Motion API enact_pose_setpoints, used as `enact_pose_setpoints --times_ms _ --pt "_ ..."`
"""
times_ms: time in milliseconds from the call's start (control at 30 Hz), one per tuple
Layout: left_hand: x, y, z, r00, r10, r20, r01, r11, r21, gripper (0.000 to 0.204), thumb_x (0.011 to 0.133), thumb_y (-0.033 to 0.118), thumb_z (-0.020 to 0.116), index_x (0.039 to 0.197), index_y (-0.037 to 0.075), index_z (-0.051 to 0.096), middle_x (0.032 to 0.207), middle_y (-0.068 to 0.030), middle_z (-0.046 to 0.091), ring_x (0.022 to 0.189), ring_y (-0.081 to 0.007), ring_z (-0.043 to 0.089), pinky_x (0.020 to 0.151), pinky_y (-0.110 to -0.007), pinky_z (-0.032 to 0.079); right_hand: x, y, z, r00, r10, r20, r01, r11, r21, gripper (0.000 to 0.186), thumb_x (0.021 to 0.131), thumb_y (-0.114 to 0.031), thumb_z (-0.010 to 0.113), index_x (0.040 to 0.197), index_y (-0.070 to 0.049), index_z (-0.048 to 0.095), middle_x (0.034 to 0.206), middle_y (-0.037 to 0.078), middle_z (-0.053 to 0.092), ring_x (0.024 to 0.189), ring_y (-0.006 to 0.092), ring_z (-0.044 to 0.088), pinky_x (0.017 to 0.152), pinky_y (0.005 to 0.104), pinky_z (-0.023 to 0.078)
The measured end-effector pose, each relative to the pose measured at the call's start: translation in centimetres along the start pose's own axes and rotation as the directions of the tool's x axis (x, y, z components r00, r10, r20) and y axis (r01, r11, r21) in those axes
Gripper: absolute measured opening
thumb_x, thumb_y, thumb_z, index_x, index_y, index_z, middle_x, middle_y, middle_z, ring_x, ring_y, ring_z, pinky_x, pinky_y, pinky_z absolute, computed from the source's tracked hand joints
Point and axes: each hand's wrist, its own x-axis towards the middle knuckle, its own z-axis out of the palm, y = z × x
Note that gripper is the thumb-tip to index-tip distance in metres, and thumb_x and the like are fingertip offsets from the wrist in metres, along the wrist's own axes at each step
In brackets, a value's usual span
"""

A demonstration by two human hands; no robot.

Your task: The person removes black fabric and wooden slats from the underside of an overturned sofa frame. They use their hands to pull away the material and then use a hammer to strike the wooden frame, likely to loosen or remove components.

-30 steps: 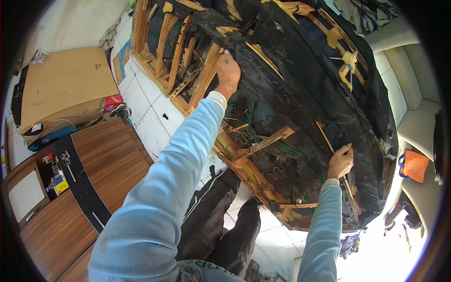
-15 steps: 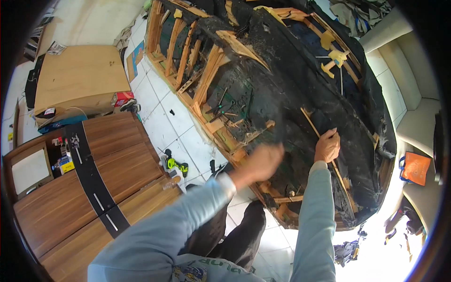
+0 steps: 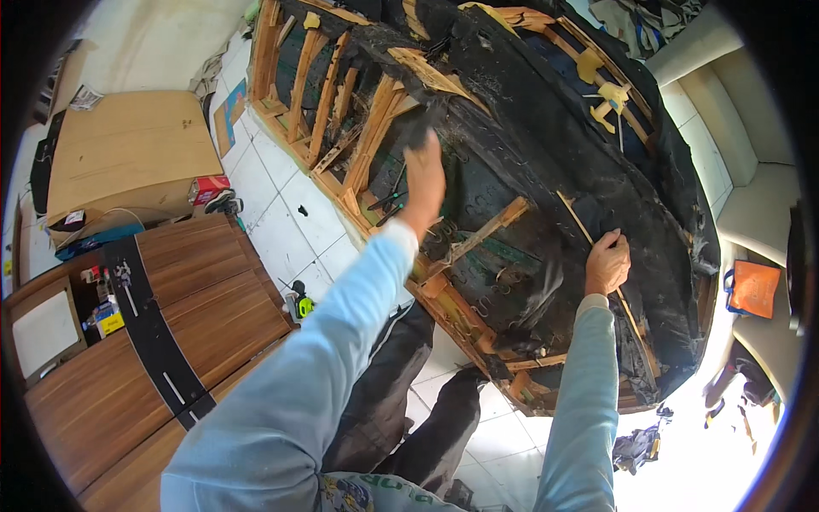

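A large furniture frame of bare wood [image 3: 373, 141] lies tipped on the floor, with torn black fabric [image 3: 589, 162] draped across it. My left hand [image 3: 425, 188] is raised over its left part, a little blurred, its fingers closed on a dark scrap of black fabric [image 3: 433, 118]. On the right, my right hand [image 3: 607, 263] is curled round a thin wooden strip [image 3: 633, 320] that runs along the fabric; its palm side is hidden. Curved metal springs [image 3: 482, 205] show inside the frame, between the hands. A loose-looking flap of black fabric [image 3: 546, 286] hangs blurred below them.
A brown wooden table [image 3: 209, 282] with a black runner stands at left. Beyond it is a tan upholstered piece [image 3: 132, 162]. A yellow-green power tool [image 3: 302, 303] is partly hidden by my left arm. A pale sofa [image 3: 725, 111] and an orange bag [image 3: 754, 290] are at right.
My left hand has swung away from me and leftward, from the middle of the frame to over its left part. My right hand keeps its grip on the wooden strip, shifting slightly right.
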Motion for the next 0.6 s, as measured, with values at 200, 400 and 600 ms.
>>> enact_pose_setpoints --times_ms 200,400,600 --pt "11.5 3.3 2.2 0.992 -0.084 -0.095 0.059 0.968 -0.243 0.071 0.103 0.046 0.064 0.149 -0.003 0.044 0.12 -0.0124 0.063 0.1 -0.0229 0.06 0.097 -0.042 0.05 0.0 0.2 0.4 1.0 -0.03 0.008 0.031 0.997 -0.067 0.04 0.103 -0.031 0.054 0.083 0.001 0.069 0.09 0.019 0.073 0.078 0.0444 0.069 0.066 0.0555 0.054" --pt "11.6 3.0 3.6 0.971 -0.234 -0.052 0.138 0.724 -0.675 0.063 0.108 0.042 0.056 0.145 -0.008 0.048 0.147 -0.0227 0.054 0.124 -0.0315 0.06 0.105 -0.041 0.048 0.1 0.6 0.5 0.999 -0.026 0.018 0.027 0.998 -0.058 0.045 0.104 -0.034 0.052 0.083 0.002 0.068 0.088 0.025 0.072 0.078 0.0476 0.068 0.067 0.0575 0.051" --pt "13.4 4.1 4.3 0.971 -0.236 -0.046 0.235 0.972 -0.024 0.067 0.111 0.052 0.038 0.144 -0.004 0.052 0.117 -0.0201 0.065 0.1 -0.0305 0.067 0.078 -0.043 0.052 0.4 0.7 0.2 0.998 -0.052 0.028 0.053 0.998 -0.038 0.043 0.104 -0.033 0.052 0.083 0.001 0.067 0.085 0.024 0.07 0.075 0.0477 0.067 0.065 0.0576 0.05"
